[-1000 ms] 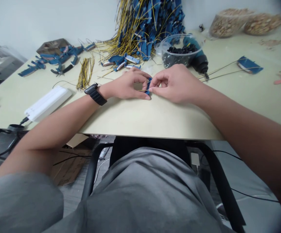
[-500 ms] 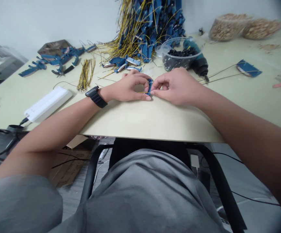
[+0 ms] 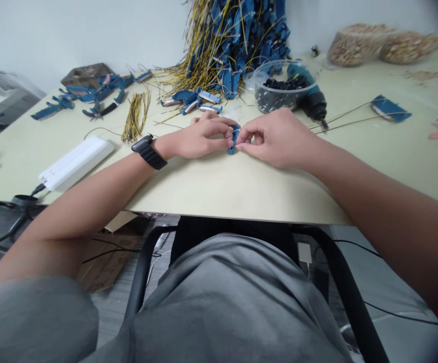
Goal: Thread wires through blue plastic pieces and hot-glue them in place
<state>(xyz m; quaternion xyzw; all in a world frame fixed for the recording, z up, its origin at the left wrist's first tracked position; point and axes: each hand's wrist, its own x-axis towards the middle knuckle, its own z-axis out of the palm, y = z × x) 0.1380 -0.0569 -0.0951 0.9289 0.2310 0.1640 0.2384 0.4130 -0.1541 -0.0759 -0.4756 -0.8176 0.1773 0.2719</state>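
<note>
Small blue plastic connector (image 3: 234, 139) located between both hands, over the pale laminate tabletop (image 3: 211, 189). Left hand (image 3: 200, 136): fingers curled, gripping the connector's left side. Right hand (image 3: 279, 138): thumb and forefinger closed, pinching its right side. Black strap watch (image 3: 149, 152) on left wrist. Heap of blue connectors with yellow wires (image 3: 234, 45) stands farther back; clear plastic tub of black pieces (image 3: 275, 93) lies beyond the right hand.
</note>
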